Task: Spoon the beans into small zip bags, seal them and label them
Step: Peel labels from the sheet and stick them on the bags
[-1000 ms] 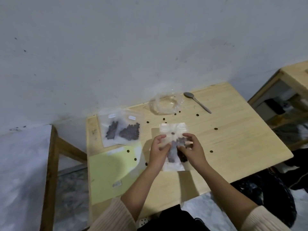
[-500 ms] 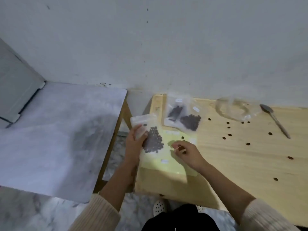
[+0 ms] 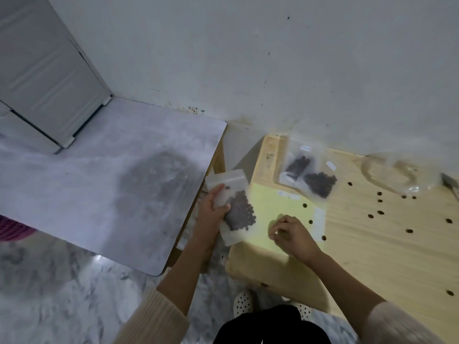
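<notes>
My left hand (image 3: 213, 209) holds a small clear zip bag of dark beans (image 3: 236, 207) upright over the wooden table's left edge. My right hand (image 3: 290, 233) rests on the pale yellow label sheet (image 3: 273, 212), fingertips pinched together at the sheet; whether a label is between them I cannot tell. Two filled bags with white labels (image 3: 308, 175) lie at the table's back left corner. Loose beans (image 3: 380, 212) are scattered over the wood. A crumpled clear bag (image 3: 395, 172) lies at the back, with the spoon (image 3: 449, 184) at the right edge of view.
The wooden table (image 3: 385, 264) stands against a white wall. To its left is a grey marble-patterned table (image 3: 99, 184) with a white cabinet (image 3: 42, 75) behind it. My feet in white perforated shoes (image 3: 244, 302) are under the table's front edge.
The view has swung left. My left hand has carried the bean bag from the table's middle to its left edge, and my right hand has let go of it and gone to the yellow sheet.
</notes>
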Available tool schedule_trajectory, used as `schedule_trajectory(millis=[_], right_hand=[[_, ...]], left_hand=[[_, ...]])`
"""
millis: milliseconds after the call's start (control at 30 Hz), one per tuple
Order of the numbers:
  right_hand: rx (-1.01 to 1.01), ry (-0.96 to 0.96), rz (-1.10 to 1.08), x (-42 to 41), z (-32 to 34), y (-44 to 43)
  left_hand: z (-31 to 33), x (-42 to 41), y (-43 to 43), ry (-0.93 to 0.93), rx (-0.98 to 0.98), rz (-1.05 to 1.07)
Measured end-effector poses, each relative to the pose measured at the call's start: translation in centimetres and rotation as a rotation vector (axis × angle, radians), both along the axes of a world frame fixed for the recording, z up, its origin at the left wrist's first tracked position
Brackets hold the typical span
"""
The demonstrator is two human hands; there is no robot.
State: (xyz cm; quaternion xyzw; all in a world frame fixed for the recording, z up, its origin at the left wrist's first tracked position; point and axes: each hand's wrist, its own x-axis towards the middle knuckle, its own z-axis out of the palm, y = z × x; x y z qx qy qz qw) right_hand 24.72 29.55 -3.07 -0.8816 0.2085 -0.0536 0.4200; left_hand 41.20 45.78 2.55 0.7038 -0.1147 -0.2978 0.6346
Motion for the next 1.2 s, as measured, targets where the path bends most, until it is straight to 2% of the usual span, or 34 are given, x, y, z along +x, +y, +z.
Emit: schedule_trajectory(millis=[133, 233, 333, 433, 600, 900, 1200], right_hand=[[0.286, -0.029, -0.244, 1.2, 3.0, -0.7], [0.342, -0.211, -0.386, 2.8, 7.0, -2.4], [0.37, -0.317, -0.419, 4.0, 11.6, -3.6], [0.323, -0.403, -0.403, 4.8, 15.2, -4.4], [0.273, -0.471, -0.452, 4.8, 18.2, -5.1], [0.278, -0.488, -0.548, 3.7, 19.5, -5.7], [0.248, -0.439, -0.602, 4.0, 19.1, -5.1]], left_hand=[[1.3, 0.1, -1.6, -0.093, 0.008, -0.037], [2.9, 0.1, -3.5, -0.119, -0.002, -0.048], [4.7, -0.3, -5.5, -0.135, -0.075, -0.088], [7.2, -1.0, -7.6, -0.151, -0.202, -0.147], [10.5, -2.0, -10.5, -0.119, -0.302, -0.261], [11.7, -3.2, -12.3, -0.036, -0.324, -0.285], [11.6, -3.6, -12.6, -0.015, -0.317, -0.168]])
